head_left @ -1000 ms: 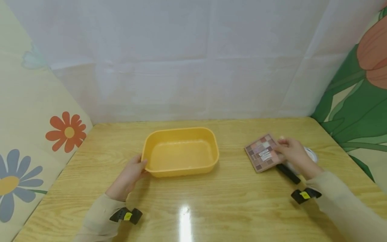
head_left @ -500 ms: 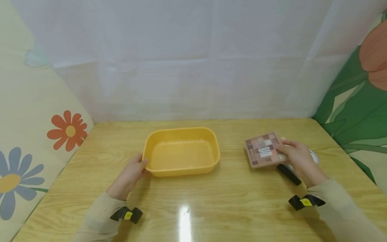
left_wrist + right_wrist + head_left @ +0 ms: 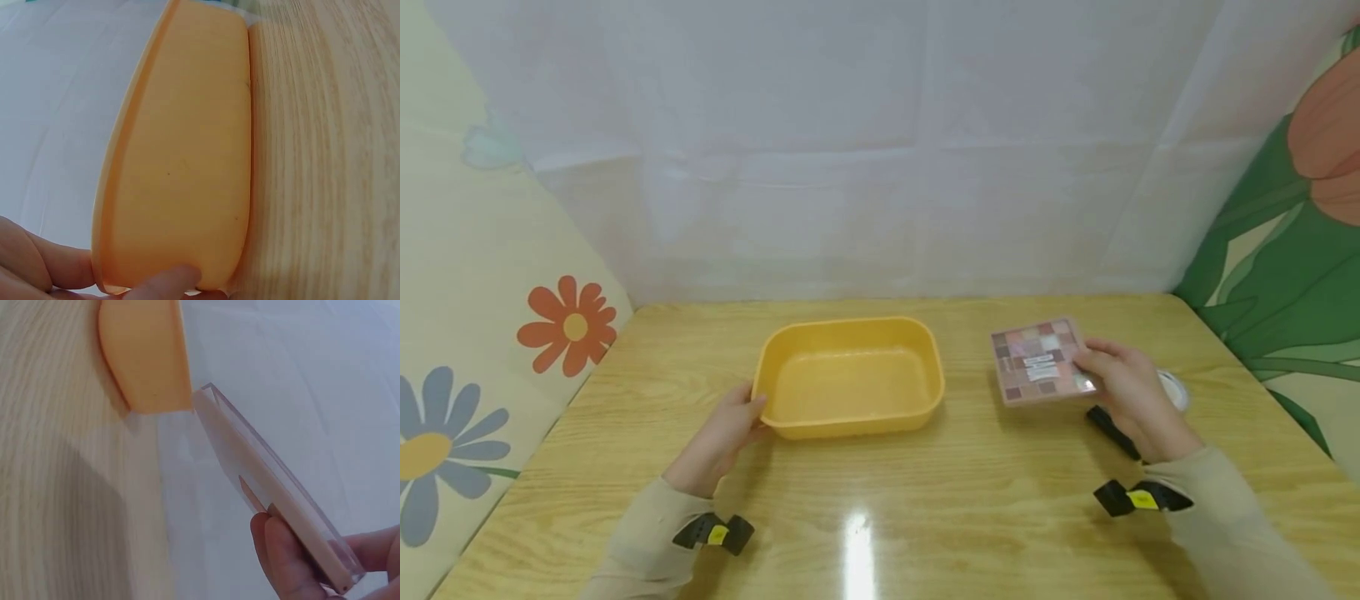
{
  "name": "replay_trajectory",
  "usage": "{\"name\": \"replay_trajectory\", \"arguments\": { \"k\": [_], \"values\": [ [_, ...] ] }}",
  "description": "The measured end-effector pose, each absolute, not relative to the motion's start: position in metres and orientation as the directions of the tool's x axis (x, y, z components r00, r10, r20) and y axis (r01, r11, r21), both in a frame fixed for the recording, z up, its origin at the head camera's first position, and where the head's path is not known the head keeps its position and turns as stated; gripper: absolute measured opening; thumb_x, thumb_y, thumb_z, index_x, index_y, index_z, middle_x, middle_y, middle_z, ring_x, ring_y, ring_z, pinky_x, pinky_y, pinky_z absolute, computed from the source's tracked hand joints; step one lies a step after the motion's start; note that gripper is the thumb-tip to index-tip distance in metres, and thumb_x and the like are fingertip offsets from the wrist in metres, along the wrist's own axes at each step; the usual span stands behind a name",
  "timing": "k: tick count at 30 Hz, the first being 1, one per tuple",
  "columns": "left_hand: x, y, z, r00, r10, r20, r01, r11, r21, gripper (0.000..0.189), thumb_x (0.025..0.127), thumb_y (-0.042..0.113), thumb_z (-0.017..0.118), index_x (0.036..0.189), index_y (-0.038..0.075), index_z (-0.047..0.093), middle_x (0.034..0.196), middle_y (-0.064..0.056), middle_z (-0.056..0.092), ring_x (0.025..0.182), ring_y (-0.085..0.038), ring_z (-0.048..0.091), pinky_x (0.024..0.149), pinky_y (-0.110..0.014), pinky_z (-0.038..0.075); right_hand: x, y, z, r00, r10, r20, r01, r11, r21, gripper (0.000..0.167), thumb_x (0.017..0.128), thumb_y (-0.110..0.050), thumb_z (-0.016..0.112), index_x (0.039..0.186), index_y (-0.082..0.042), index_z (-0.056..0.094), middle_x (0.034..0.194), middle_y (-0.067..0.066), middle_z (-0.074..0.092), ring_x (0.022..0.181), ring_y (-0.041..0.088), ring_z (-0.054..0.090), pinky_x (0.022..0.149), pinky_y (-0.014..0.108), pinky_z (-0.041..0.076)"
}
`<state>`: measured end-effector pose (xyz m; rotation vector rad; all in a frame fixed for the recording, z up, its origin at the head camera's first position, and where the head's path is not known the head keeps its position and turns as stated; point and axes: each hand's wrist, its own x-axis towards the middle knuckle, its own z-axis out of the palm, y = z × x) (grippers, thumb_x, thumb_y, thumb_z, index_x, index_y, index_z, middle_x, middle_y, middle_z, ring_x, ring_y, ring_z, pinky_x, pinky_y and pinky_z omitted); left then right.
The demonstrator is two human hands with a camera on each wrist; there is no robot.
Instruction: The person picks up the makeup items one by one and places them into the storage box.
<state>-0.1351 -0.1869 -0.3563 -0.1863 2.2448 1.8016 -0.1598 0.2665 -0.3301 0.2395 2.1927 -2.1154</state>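
A yellow rectangular basin [image 3: 850, 379] stands on the wooden table, left of the middle. My left hand [image 3: 724, 437] grips its near left corner, thumb over the rim and fingers against the outer wall, as the left wrist view shows. Above the table on the right, my right hand [image 3: 1131, 396] pinches an eyeshadow palette [image 3: 1037, 362] by its right edge. The palette is pink with a clear lid over many coloured squares. Seen from the right wrist, the palette [image 3: 269, 487] is tilted, thumb on the lid side and fingers underneath.
A black handle-like object [image 3: 1112, 433] lies under the right hand, partly hidden. Beside it, a round white item [image 3: 1174, 390] shows behind the wrist. A white cloth [image 3: 880, 225] hangs along the table's far edge. Flower-printed panels flank both sides.
My right hand has lifted the palette off the table and carried it slightly left, turning it squarer to the view. The left hand and the basin have stayed put.
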Motion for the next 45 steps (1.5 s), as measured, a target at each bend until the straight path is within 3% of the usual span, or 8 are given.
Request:
{"name": "replay_trajectory", "arguments": {
  "k": [8,19,27,38,45],
  "values": [
    [-0.134,-0.187,-0.357,-0.958,0.065,-0.281,-0.263,0.203,0.943,0.047,0.105,0.004,0.026,0.146,-0.017,0.015,0.142,-0.037,0.034,0.124,-0.041,0.046,0.103,-0.051,0.04,-0.16,0.254,-0.322,-0.988,0.032,-0.15,0.148,-0.058,-0.987,0.064,0.101,-0.009,0.047,0.147,0.016,0.011,0.084,-0.014,0.064,0.077,-0.001,0.062,0.066,0.017,0.053],
    [-0.134,-0.189,-0.357,-0.958,0.059,-0.279,-0.259,0.228,0.939,0.046,0.105,0.004,0.027,0.145,-0.017,0.017,0.139,-0.037,0.037,0.12,-0.039,0.05,0.1,-0.049,0.044,-0.159,0.241,-0.316,-0.991,-0.006,-0.132,0.132,-0.055,-0.99,0.06,0.102,-0.007,0.042,0.149,0.014,0.011,0.086,-0.014,0.064,0.078,0.0,0.062,0.066,0.017,0.053],
    [-0.135,-0.188,-0.355,-0.954,0.068,-0.291,-0.271,0.213,0.939,0.047,0.105,0.003,0.026,0.146,-0.018,0.014,0.142,-0.037,0.033,0.128,-0.046,0.041,0.104,-0.053,0.039,-0.16,0.23,-0.316,-0.993,-0.034,-0.115,0.116,-0.045,-0.992,0.059,0.101,-0.005,0.041,0.148,0.015,0.011,0.086,-0.014,0.064,0.078,0.0,0.062,0.066,0.018,0.053],
    [-0.136,-0.188,-0.356,-0.953,0.055,-0.298,-0.281,0.209,0.937,0.046,0.105,0.003,0.026,0.145,-0.018,0.016,0.141,-0.037,0.034,0.124,-0.042,0.046,0.101,-0.049,0.042,-0.162,0.215,-0.316,-0.993,-0.085,-0.083,0.082,0.01,-0.997,0.057,0.102,-0.007,0.042,0.148,0.014,0.015,0.089,-0.012,0.064,0.08,0.001,0.063,0.07,0.018,0.053],
    [-0.137,-0.189,-0.355,-0.949,0.061,-0.309,-0.29,0.215,0.933,0.048,0.105,0.004,0.026,0.147,-0.016,0.014,0.142,-0.036,0.034,0.123,-0.039,0.047,0.102,-0.05,0.042,-0.162,0.206,-0.316,-0.991,-0.117,-0.067,0.072,-0.042,-0.997,0.057,0.101,-0.004,0.042,0.147,0.016,0.014,0.089,-0.011,0.065,0.08,0.001,0.063,0.069,0.017,0.053]
  ]
}}
